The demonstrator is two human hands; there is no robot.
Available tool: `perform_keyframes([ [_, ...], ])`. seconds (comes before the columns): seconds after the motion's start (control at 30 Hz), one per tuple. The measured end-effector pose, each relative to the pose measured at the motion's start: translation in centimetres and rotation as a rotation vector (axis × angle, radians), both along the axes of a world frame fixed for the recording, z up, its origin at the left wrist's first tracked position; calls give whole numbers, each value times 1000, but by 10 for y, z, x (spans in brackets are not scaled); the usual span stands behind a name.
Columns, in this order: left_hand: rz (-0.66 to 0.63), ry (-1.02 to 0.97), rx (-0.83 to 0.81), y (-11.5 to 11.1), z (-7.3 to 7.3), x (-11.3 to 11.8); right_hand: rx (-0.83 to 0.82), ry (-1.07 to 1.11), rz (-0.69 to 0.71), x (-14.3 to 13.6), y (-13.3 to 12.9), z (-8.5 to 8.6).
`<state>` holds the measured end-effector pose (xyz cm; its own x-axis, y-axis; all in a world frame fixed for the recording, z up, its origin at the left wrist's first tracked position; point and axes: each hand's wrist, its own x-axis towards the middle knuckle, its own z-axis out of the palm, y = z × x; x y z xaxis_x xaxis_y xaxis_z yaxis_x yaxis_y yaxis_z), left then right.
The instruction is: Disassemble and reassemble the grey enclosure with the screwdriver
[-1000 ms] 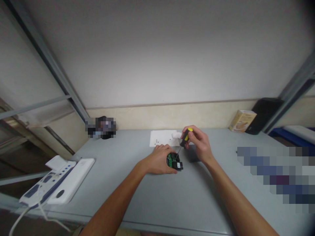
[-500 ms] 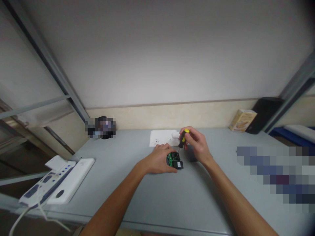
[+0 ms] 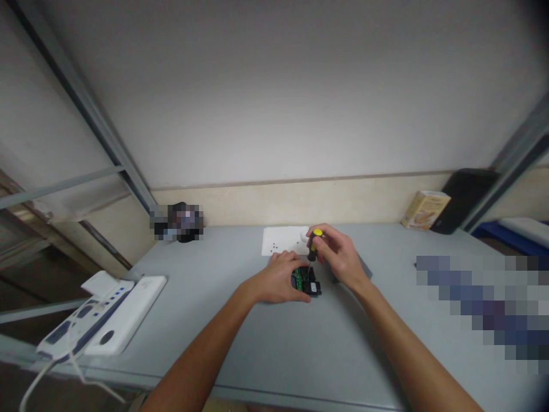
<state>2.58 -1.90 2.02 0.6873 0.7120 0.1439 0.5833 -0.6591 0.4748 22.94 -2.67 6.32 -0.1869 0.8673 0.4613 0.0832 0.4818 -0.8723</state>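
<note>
A small black device with a green circuit board (image 3: 312,287) lies on the grey table (image 3: 274,343). My left hand (image 3: 281,277) is wrapped round its left side, thumb at the near edge and fingers at the far edge. My right hand (image 3: 338,252) grips a black and yellow screwdriver (image 3: 316,240) by its handle. The screwdriver stands nearly upright, and its tip reaches down to the device. Just behind my hands is a sheet of white paper (image 3: 281,236) with several tiny dark pieces on it and a white round object (image 3: 304,236) partly hidden by my right hand.
On the left of the table lie a white power strip (image 3: 81,315) with cables and a white flat device (image 3: 128,315). A yellow box (image 3: 425,210) and a black case (image 3: 465,197) lean at the back right. A dark flat object (image 3: 365,266) is partly behind my right wrist.
My right hand has moved a little left with the screwdriver, which now stands more upright over the device. The left hand still holds the device in the same place.
</note>
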Motion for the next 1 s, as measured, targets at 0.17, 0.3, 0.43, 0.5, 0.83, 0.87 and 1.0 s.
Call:
perform_keyframes([
  [0.17,5,16,-22,1,-2,-1,42,-80,-23,-4,-2,3],
  [0.3,11,13,-25,1,-2,-1,49,-100,-44,-4,0,1],
  [0.43,14,9,-28,1,0,-1,47,-105,-55,-3,0,0],
  [0.5,18,9,-20,1,0,0,46,-101,-55,-4,-1,1],
  [0.83,18,7,-9,1,-1,1,61,-105,-71,-8,2,-2],
  [0.87,17,4,-9,1,-1,1,61,-105,-68,-9,2,-2],
  [1.0,27,-1,-17,1,-3,2,68,-128,-71,-10,-1,2],
])
